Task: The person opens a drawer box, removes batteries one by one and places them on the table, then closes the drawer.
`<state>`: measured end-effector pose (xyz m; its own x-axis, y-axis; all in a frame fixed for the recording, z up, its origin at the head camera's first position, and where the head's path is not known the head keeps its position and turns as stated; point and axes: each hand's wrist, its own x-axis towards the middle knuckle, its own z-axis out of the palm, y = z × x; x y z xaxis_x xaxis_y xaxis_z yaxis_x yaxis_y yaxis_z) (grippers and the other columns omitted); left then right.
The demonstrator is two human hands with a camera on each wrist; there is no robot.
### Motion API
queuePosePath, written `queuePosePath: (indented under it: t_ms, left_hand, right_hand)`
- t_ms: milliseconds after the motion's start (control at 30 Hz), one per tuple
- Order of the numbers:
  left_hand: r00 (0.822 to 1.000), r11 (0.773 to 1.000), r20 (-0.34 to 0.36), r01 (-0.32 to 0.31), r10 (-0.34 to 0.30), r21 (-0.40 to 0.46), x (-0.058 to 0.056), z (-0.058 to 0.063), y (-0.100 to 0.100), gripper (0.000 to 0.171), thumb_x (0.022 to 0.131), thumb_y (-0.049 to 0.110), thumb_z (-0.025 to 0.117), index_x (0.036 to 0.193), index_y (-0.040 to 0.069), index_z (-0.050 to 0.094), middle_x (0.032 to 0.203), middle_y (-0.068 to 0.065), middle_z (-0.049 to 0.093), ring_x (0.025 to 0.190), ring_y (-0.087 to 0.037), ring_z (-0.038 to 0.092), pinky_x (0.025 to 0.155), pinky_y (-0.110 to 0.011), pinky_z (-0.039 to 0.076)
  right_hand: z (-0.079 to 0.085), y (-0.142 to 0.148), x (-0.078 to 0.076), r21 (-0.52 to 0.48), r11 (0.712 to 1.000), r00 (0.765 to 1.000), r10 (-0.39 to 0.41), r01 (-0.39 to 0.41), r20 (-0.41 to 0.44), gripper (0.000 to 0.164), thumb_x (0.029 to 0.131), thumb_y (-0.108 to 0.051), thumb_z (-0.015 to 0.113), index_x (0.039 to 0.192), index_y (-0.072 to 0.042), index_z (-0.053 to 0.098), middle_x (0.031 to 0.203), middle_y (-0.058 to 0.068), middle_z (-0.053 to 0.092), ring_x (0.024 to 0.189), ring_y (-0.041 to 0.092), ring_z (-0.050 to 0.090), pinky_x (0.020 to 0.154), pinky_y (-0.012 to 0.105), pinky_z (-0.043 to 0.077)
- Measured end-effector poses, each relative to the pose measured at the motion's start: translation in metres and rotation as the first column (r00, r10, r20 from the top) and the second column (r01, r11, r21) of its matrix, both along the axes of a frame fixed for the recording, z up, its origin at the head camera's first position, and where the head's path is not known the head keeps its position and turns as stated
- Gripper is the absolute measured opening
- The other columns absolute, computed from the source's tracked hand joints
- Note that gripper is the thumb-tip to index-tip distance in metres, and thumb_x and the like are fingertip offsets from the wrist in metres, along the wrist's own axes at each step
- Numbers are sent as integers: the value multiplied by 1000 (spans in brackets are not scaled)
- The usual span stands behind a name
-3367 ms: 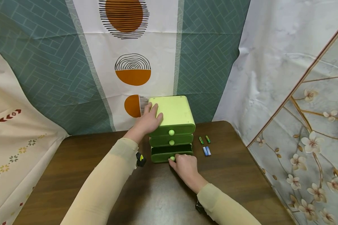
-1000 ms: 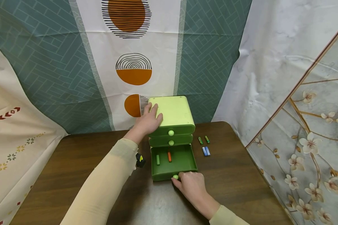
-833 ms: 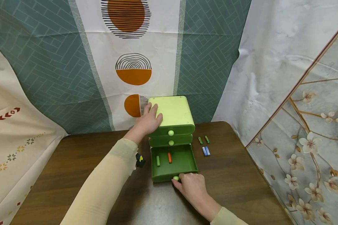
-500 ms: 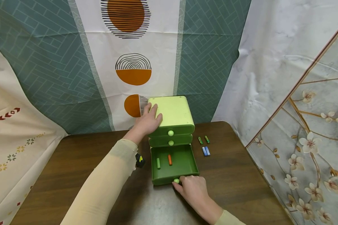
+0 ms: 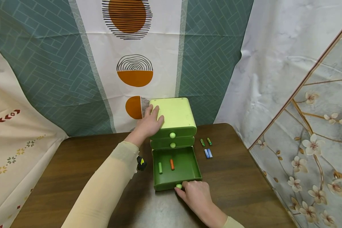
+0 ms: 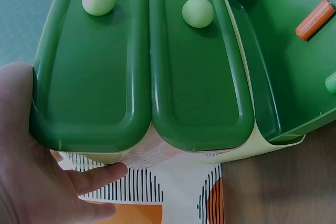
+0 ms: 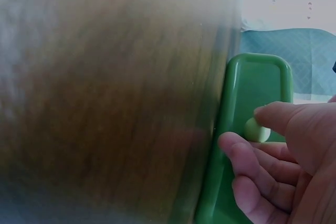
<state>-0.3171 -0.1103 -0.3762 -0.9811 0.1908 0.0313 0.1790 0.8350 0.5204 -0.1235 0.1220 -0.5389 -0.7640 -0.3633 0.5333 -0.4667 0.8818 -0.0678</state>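
A small green drawer cabinet [image 5: 176,112] with a pale yellow-green top stands against the backdrop. Across its top left edge rests my left hand [image 5: 148,125], fingers spread; the left wrist view shows the thumb side by the top drawer [image 6: 92,72]. My right hand [image 5: 198,198] pinches the round knob [image 7: 256,130] of the bottom drawer [image 5: 188,163] between thumb and curled fingers. That drawer is pulled well out. Inside lie a light green battery [image 5: 160,168] and an orange battery [image 5: 172,164], apart from each other. The middle drawer [image 6: 202,77] and the top one are closed.
Right of the cabinet, two green batteries [image 5: 206,142] and two blue-and-white batteries [image 5: 208,153] lie on the wooden table [image 5: 233,177]. Patterned cloth [image 5: 213,63] hangs behind and on both sides. A black device [image 5: 141,163] sits at the left wrist.
My right hand has drawn the bottom drawer out toward me, bringing the two batteries inside into view. They have shifted forward with it. The left hand stays on the cabinet.
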Motion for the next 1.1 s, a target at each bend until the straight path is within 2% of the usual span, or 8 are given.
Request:
queuePosePath:
  t_ms: [200, 467, 667, 800, 967, 1100]
  left_hand:
    - [1000, 1000, 1, -2, 2, 0, -1, -2, 0, 75, 116, 53, 27, 180, 18, 12, 185, -9, -3, 164, -43, 27, 122, -72, 29]
    - [1000, 1000, -6, -4, 4, 10, 0, -1, 0, 74, 116, 52, 29, 180, 18, 14, 185, -10, -1, 161, -45, 32, 122, -72, 29]
    - [1000, 1000, -8, -9, 9, 14, 0, -1, 0, 75, 116, 53, 30, 180, 19, 14, 185, -10, -1, 161, -44, 32, 122, -73, 28]
    - [1000, 1000, -10, -10, 10, 12, 0, -2, 0, 75, 115, 53, 29, 180, 19, 14, 185, -9, -1, 162, -43, 31, 122, -72, 30]
    - [1000, 1000, -7, -6, 7, 4, -1, -3, -1, 75, 115, 53, 28, 180, 19, 13, 185, -9, -1, 161, -44, 33, 121, -71, 33]
    - [1000, 1000, -4, -3, 3, 4, -2, -2, -1, 75, 115, 54, 28, 180, 19, 13, 185, -9, -2, 160, -44, 34, 121, -71, 32]
  right_hand:
    - [-1, -1, 3, 3, 1000, 1000, -4, 4, 9, 69, 89, -48, 92, 56, -28, 35, 47, -15, 22, 45, 1, 17, 42, 24, 14]
    - [0, 1, 5, 10, 1000, 1000, 1, -1, 20, 65, 90, -48, 92, 56, -27, 40, 45, -14, 30, 42, 2, 26, 41, 25, 19]
    - [8, 4, 7, 16, 1000, 997, 5, -6, 71, 47, 91, -48, 90, 61, -27, 61, 48, -15, 43, 42, 3, 39, 41, 26, 26]
    - [15, 5, 7, -2, 1000, 996, 24, -24, 82, 41, 92, -48, 89, 64, -28, 66, 51, -16, 48, 45, 3, 45, 42, 26, 29]
    - [25, 8, 4, -52, 996, 996, 71, -68, 59, 36, 91, -47, 90, 67, -30, 69, 55, -20, 51, 47, -3, 42, 43, 21, 27]
    - [35, 11, -3, -97, 990, 994, 103, -101, 21, 27, 88, -44, 93, 75, -28, 75, 64, -20, 62, 50, -5, 47, 45, 18, 31]
